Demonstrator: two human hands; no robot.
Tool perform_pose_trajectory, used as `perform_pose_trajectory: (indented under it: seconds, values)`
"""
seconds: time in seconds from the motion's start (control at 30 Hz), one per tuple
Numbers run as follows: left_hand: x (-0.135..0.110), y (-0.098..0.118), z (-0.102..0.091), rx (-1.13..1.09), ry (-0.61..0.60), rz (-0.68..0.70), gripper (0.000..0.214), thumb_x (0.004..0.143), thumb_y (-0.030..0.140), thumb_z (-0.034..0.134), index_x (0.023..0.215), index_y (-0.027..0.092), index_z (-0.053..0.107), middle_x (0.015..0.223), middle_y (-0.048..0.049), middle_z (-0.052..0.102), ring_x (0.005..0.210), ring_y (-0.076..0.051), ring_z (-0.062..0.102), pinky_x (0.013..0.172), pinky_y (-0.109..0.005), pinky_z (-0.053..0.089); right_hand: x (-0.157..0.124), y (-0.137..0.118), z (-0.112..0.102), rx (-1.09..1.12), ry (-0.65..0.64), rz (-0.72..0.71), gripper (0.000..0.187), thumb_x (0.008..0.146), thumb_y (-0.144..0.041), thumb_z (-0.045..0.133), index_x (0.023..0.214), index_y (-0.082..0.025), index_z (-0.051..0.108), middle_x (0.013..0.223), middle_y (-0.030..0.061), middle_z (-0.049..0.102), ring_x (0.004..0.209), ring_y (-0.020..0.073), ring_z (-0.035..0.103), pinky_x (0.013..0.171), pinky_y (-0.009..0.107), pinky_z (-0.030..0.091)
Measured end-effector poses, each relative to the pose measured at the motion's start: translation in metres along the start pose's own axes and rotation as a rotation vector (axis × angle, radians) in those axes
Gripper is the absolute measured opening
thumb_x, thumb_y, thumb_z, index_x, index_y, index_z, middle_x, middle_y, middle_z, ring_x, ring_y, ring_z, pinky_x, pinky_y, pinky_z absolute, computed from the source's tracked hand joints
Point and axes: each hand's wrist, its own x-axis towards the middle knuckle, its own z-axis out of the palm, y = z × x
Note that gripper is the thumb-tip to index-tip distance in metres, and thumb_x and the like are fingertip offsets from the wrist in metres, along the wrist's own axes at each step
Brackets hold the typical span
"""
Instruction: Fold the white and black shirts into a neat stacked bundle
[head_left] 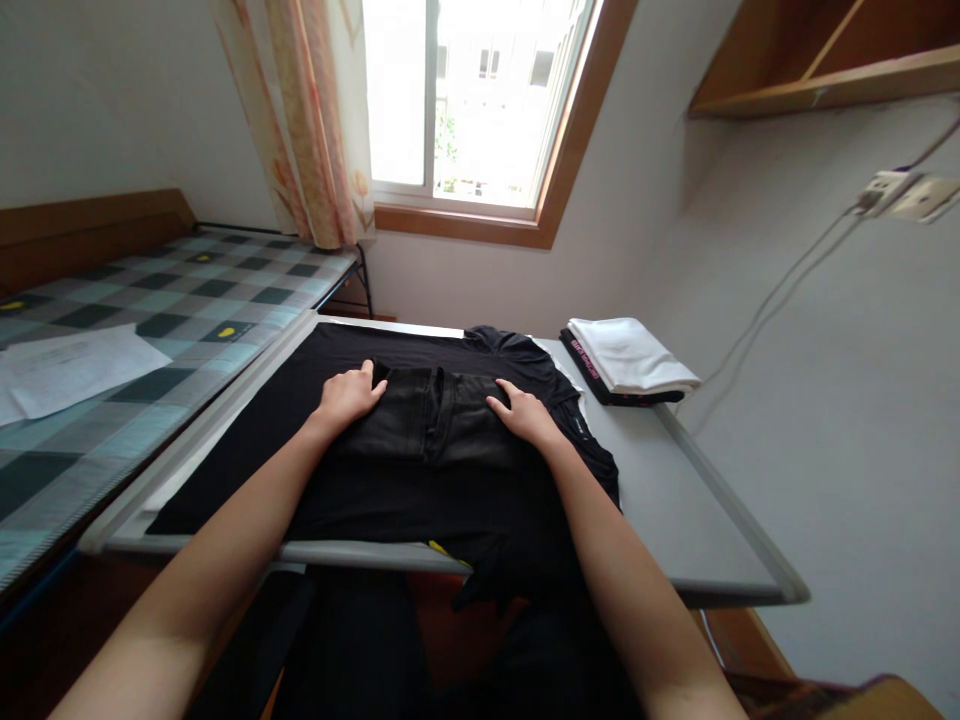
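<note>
A folded pair of black trousers (439, 415) lies on top of a spread black garment (420, 510) on a grey table (675, 510). My left hand (349, 392) rests flat on the left end of the folded trousers, fingers together and stretched out. My right hand (525, 412) lies flat on the right end, fingers extended toward the middle. Neither hand grips anything. Part of the black garment hangs over the table's near edge.
A folded white cloth (630, 355) sits on a folded black item (600, 378) at the table's far right. A bed with a checked cover (150, 310) and a sheet of paper (67, 370) stands left. A window (472, 100), curtain (307, 120), wall cables and shelf are behind.
</note>
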Motion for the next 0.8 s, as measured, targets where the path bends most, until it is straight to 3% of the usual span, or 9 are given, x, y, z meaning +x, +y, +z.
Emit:
perform_pose_trajectory:
  seconds: [0.8]
  values:
    - [0.0024,-0.0007,0.0022,0.001,0.003,0.002,0.057,0.091,0.054,0.033,0.126,0.013,0.05,0.107,-0.0213,0.069,0.101,-0.036,0.065,0.08,-0.04,0.049,-0.0006,-0.0007,-0.0005,-0.003,0.008,-0.014,0.058,0.094,-0.05,0.044,0.142,-0.017,0.044,0.124,0.0167,0.064,0.11,0.0315,0.063,0.091,0.038,0.046]
